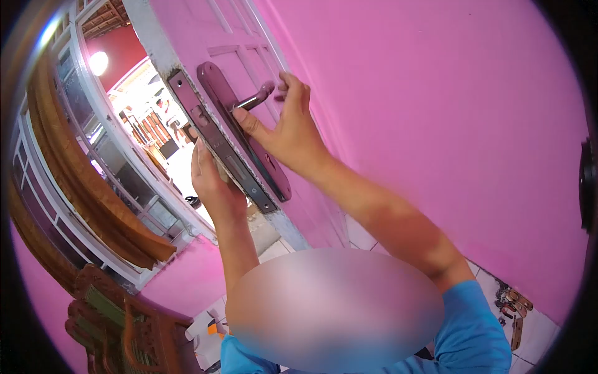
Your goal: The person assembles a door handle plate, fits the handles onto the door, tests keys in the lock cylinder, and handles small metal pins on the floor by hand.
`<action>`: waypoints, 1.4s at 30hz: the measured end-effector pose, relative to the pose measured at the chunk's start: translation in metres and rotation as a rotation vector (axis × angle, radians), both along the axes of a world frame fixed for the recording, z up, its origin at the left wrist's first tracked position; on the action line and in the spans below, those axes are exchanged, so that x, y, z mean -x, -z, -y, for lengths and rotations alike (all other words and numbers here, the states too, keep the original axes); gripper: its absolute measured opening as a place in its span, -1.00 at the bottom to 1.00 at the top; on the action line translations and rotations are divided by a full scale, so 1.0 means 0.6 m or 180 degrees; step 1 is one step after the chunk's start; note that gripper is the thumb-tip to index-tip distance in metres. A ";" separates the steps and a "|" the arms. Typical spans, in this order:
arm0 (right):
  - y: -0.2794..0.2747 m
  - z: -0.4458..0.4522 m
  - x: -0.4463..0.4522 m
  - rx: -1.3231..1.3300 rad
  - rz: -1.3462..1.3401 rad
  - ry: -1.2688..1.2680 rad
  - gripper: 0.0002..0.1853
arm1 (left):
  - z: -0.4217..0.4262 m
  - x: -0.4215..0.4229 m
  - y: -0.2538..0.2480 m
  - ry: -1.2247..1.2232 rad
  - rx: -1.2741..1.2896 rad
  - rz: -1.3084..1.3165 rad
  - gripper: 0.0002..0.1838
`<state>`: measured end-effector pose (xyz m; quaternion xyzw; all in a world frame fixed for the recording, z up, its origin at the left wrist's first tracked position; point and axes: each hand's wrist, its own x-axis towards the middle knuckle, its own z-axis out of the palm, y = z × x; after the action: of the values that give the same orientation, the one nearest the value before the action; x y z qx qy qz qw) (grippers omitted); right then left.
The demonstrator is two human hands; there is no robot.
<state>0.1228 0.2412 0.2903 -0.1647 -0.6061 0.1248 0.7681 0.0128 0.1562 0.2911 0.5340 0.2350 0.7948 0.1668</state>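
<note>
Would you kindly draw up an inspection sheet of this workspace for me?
Surface: pale tiled floor, partly hidden from view.
Job's things: pink door, open; handle and long plate on its face, metal lock strip along its edge.
Clutter: small loose items on the tiles, lower right; too small to name.
Hands: right hand at the handle, fingers spread; left hand beside the door's edge, grip unclear.
Cables: nothing seen.
Surroundings: pink wall, window, wooden chair.

Floor (537, 338): pale tiles showed | 4 o'clock: small brown pieces (516, 333) lay scattered | 7 o'clock: white-and-orange item (204, 335) rested | 8 o'clock: carved furniture (138, 333) stood
</note>
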 end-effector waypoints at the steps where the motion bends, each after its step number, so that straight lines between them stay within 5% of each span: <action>1: -0.001 0.023 0.000 -0.0006 -0.0024 -0.0025 -0.06 | 0.003 0.000 0.002 -0.0050 0.0003 0.0046 -0.61; 3: -0.008 0.059 -0.006 0.1196 -0.0037 -0.1531 -0.29 | 0.009 0.002 0.008 -0.0058 -0.0085 0.0090 -0.59; 4: -0.006 0.055 -0.002 0.1194 -0.0038 -0.1562 -0.29 | 0.011 0.003 0.011 -0.0041 -0.0167 0.0166 -0.55; 7: 0.012 0.054 -0.004 0.0725 0.0072 -0.1682 -0.70 | 0.004 0.010 0.023 -0.0410 -0.0293 -0.0350 -0.50; 11: 0.095 0.041 -0.011 -0.0196 0.0293 -0.1985 -0.53 | 0.006 0.012 0.030 -0.0450 -0.0309 -0.0317 -0.42; 24: 0.132 0.046 0.009 0.0328 0.0404 -0.2230 -0.13 | 0.002 0.015 0.040 -0.0745 -0.0442 -0.0161 -0.46; 26: 0.127 0.042 0.007 0.0510 0.0440 -0.2580 -0.07 | -0.001 0.017 0.043 -0.1478 -0.0510 -0.0691 -0.32; 29: 0.130 0.045 0.014 0.0459 0.0387 -0.2535 -0.06 | 0.004 -0.002 0.036 -0.1995 -0.0324 -0.0930 -0.11; 38: 0.161 0.072 0.040 -0.0083 0.0195 -0.1618 -0.27 | 0.013 -0.009 0.022 -0.2102 -0.0267 -0.1131 -0.01; 42: 0.165 0.081 0.026 0.0054 -0.0070 -0.2109 -0.38 | 0.019 -0.020 0.019 -0.2034 -0.0280 -0.1179 0.03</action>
<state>0.1070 0.1925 0.1910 0.0364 -0.6173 0.3747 0.6909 0.0245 0.1446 0.2797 0.5752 0.3817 0.7060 -0.1581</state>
